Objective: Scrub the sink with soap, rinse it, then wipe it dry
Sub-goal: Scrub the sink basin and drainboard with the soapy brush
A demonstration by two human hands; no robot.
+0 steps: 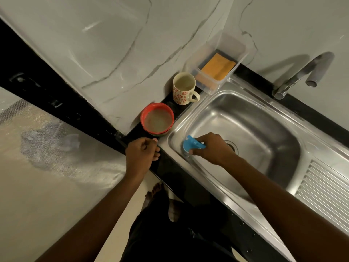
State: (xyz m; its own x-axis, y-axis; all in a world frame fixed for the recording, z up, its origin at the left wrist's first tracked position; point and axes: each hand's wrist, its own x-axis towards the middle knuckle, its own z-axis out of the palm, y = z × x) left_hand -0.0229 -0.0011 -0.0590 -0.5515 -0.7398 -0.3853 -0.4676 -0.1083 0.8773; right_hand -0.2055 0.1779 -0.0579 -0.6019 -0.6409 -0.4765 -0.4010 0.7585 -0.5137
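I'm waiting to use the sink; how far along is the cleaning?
Nothing looks finished yet. In hand: the right hand holds a blue scrubber against the left wall of the sink. Left to do: rinsing, as no water runs from the tap, then wiping dry.

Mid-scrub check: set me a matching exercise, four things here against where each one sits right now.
1 blue scrubber
2 orange sponge
3 flowered mug
4 red bowl

A in the clear container
B between bowl and container
C in the right hand, inside the sink
D on the counter, closest to the scrubber

Pairs: 1-C, 2-A, 3-B, 4-D
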